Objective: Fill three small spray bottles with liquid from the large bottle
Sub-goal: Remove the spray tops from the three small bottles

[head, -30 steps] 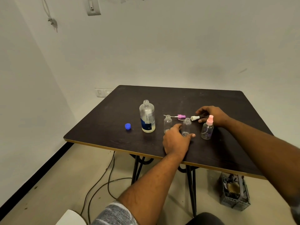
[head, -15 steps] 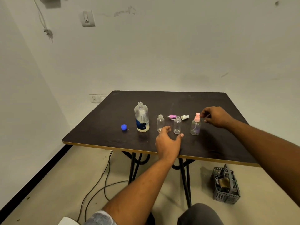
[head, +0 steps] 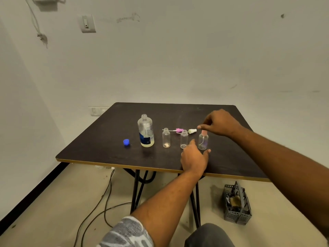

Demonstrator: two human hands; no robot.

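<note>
Large bottle point(head: 146, 131), small bottles point(head: 166, 138) upright

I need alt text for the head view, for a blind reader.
A left hand is beside a pink-capped bottle on a table; the right hand hovers above its cap. To its left stand two open small bottles and the uncapped large bottle.

- A dark square table point(head: 106, 150) with a pale strip along its edge stands on black metal legs point(head: 135, 189).
- A grey slotted basket point(head: 237, 204) sits on the floor below the table's near right corner, with something brownish inside.
- Black cables point(head: 105, 202) trail over the beige floor.
- A white switch plate point(head: 86, 23) is high on the wall.
- A socket plate point(head: 95, 111) is low on the wall, behind the table's far left corner.
- A black skirting point(head: 30, 198) runs along the left wall.
</note>
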